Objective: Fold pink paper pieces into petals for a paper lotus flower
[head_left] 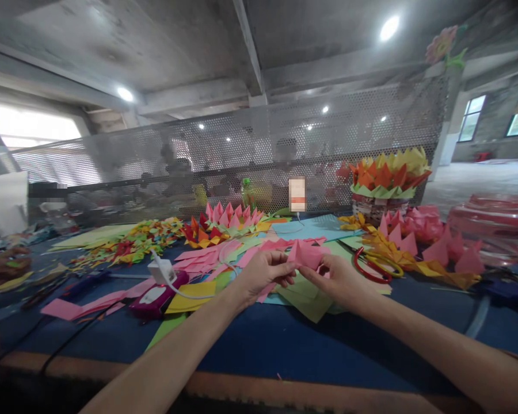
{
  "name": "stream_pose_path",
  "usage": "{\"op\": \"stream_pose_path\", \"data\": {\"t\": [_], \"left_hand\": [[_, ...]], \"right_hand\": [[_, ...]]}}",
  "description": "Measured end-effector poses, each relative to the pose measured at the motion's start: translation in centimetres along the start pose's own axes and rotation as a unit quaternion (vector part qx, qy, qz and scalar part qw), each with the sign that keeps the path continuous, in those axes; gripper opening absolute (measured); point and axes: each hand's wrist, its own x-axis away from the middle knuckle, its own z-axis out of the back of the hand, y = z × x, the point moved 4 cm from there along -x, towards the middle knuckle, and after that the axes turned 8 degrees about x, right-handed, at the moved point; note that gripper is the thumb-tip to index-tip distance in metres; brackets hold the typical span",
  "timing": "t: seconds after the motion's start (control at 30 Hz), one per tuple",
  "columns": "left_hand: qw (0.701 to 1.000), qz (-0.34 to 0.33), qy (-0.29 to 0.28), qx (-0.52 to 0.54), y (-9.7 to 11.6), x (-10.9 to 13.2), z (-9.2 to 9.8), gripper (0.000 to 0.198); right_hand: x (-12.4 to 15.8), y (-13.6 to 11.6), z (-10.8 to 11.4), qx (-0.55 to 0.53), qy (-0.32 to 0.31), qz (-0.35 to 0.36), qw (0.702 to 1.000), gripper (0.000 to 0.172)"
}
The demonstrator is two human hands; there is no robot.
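A folded pink paper piece [307, 255] is held between both hands above the blue table cover [259, 345]. My left hand [263, 273] pinches its left side with closed fingers. My right hand [334, 278] grips its right side from below, fingers curled. Beneath the hands lie loose sheets of green paper [306, 296], and pink paper strips [202, 259] spread to the left. Red-handled scissors [373, 267] rest just right of my right hand.
A white charger and cable on a magenta device [155, 296] lie left. Folded pink and orange paper flowers [224, 221] sit behind, a basket with a paper lotus [386, 178] back right, a clear jar [494, 227] far right. Another person's hand [4, 264] is at left. A perforated metal screen [242, 155] stands behind.
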Motion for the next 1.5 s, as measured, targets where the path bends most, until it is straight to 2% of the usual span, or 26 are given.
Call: {"op": "stream_pose_path", "data": {"t": [0.3, 0.83, 1.5], "left_hand": [[1.0, 0.002, 0.001, -0.009, 0.16, 0.01, -0.13, 0.029], [1.0, 0.005, -0.007, -0.009, -0.05, -0.09, 0.03, 0.029], [0.997, 0.011, -0.022, -0.067, -0.03, -0.14, 0.01, 0.033]], "right_hand": [[-0.11, 0.29, -0.42, -0.013, -0.026, -0.01, 1.0, 0.037], [-0.06, 0.29, -0.36, -0.004, -0.009, 0.012, 1.0, 0.036], [-0.01, 0.04, -0.03, 0.022, -0.009, -0.009, 1.0, 0.036]]}}
